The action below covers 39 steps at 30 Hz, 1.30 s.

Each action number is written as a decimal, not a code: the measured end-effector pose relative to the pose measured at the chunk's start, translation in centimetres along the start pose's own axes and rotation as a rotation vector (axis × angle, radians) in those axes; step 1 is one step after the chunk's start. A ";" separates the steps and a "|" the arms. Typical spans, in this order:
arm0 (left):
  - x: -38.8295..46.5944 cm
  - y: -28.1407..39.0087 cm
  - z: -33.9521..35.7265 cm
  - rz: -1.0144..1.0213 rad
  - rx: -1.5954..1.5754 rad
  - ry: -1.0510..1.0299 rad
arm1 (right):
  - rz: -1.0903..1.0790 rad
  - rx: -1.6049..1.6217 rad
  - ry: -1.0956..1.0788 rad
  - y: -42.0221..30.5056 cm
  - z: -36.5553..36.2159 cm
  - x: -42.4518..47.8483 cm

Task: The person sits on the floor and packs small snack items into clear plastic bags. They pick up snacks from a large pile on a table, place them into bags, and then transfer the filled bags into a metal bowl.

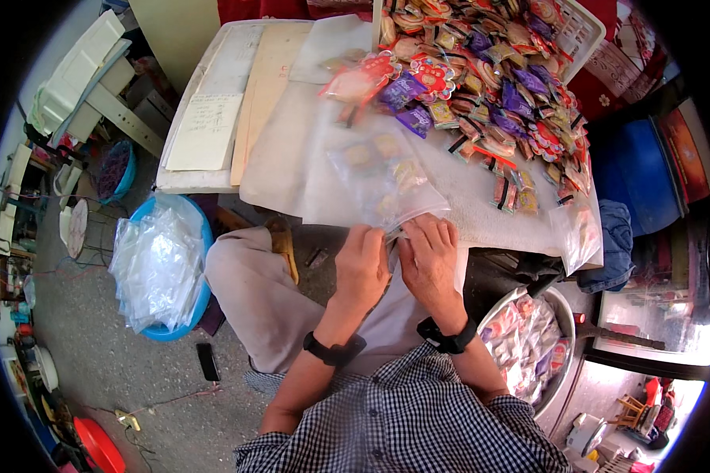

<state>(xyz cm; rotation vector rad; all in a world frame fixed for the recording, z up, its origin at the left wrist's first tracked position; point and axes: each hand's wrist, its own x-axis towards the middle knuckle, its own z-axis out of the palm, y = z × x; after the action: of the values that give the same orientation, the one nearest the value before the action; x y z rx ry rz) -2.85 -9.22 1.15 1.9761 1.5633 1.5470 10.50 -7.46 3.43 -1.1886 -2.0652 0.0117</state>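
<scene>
My left hand [361, 266] and my right hand [429, 254] pinch the near edge of a clear plastic bag [384, 171] at the table's front edge. Small yellow wrapped packets show inside the bag, which lies on the covered table. Beyond it is a heap of wrapped snacks [485, 100]: purple packets, red flower-shaped labels and small striped packets, spilling from a white plastic basket [591, 29]. Another clear bag [577, 233] hangs over the table's right corner.
A blue basin [204, 278] of empty plastic bags stands at the left. At the lower right is a metal basin [568, 319] of filled bags. Papers [204, 133] lie on the table's left part. A phone [207, 362] lies on the floor; a blue barrel [639, 174] stands right.
</scene>
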 end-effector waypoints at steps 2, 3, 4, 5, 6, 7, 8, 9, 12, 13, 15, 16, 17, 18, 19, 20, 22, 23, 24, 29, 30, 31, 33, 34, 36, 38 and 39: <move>-0.1 -0.1 0.1 -0.002 -0.013 0.006 | -0.053 -0.023 -0.078 0.4 -0.3 -0.3; -0.1 -0.1 0.2 0.003 -0.012 0.004 | -0.058 -0.034 -0.158 0.8 -0.1 -0.6; -0.2 0.0 0.3 0.008 -0.011 0.002 | -0.064 -0.044 -0.237 1.1 0.1 -0.8; -0.3 0.1 0.3 0.013 -0.010 0.000 | -0.063 -0.063 -0.289 1.3 0.3 -0.9; -0.2 0.1 0.3 0.012 -0.015 -0.003 | -0.064 -0.080 -0.339 1.5 0.7 -0.7; -0.2 0.1 0.2 0.011 -0.019 -0.007 | -0.066 -0.097 -0.389 1.6 1.0 -0.5; -0.2 0.1 0.1 0.010 -0.024 -0.010 | -0.092 -0.096 -0.334 1.5 1.3 0.0; -0.1 0.0 0.1 0.022 -0.016 -0.004 | -0.116 -0.094 -0.279 1.2 1.7 0.7; 0.0 -0.1 0.2 0.047 -0.004 0.016 | -0.118 0.001 -0.193 1.2 2.5 2.4; 0.0 -0.1 0.1 0.047 -0.005 0.023 | -0.106 0.048 -0.178 1.3 2.7 2.8; 0.0 -0.2 0.0 0.049 -0.005 0.030 | -0.104 0.006 -0.196 1.4 3.1 3.1; 0.0 -0.2 0.0 0.051 -0.003 0.031 | -0.103 -0.016 -0.205 1.4 3.2 3.1; 0.1 -0.3 -0.1 0.053 -0.001 0.031 | -0.096 -0.006 -0.201 1.6 3.3 3.0; 0.0 -0.3 -0.1 0.047 -0.014 0.025 | -0.090 0.005 -0.197 1.7 3.5 2.8; 0.0 -0.3 -0.3 0.041 -0.027 0.019 | -0.083 0.015 -0.192 1.8 3.6 2.7; -0.1 -0.3 -0.4 0.035 -0.040 0.013 | -0.089 -0.002 -0.205 1.8 3.2 2.4; -0.5 -0.1 -1.4 -0.134 -0.094 0.011 | -0.104 -0.030 -0.231 1.8 1.7 0.9; -0.7 0.0 -1.7 -0.219 -0.123 0.009 | -0.079 0.004 -0.254 1.9 1.1 0.3; -0.9 -0.1 -1.8 -0.419 -0.225 0.043 | -0.055 0.039 -0.278 1.9 0.4 -0.3; -0.1 -1.9 -1.1 -0.809 -0.644 -0.061 | -0.061 0.036 -0.292 0.3 -1.4 -2.5; 0.4 -1.9 -1.3 -0.901 -0.689 -0.143 | -0.065 0.045 -0.282 0.2 -1.3 -3.1; 0.8 -2.0 -1.4 -0.993 -0.732 -0.227 | -0.068 0.054 -0.271 0.2 -1.1 -3.6; 0.9 -2.5 -0.9 -1.023 -0.837 -0.218 | 0.043 0.163 -0.240 0.7 -0.9 -4.7; 0.8 -2.6 -0.7 -1.038 -0.889 -0.214 | 0.100 0.217 -0.222 0.8 -1.0 -5.1; 0.6 -2.9 -0.8 -1.019 -0.949 -0.256 | 0.531 0.610 -0.227 0.5 -1.8 -5.5; 0.4 -2.5 -0.6 -1.042 -0.982 -0.294 | 0.858 0.932 -0.207 0.5 -2.0 -6.1; 0.5 -1.5 -0.4 -1.077 -0.986 -0.320 | 0.917 1.075 -0.167 0.6 -2.3 -5.9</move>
<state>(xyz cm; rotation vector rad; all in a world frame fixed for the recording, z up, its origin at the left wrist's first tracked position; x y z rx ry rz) -4.11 -8.35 0.64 0.5897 1.0372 1.0616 14.06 -12.32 1.36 -1.2557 -1.0922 1.4661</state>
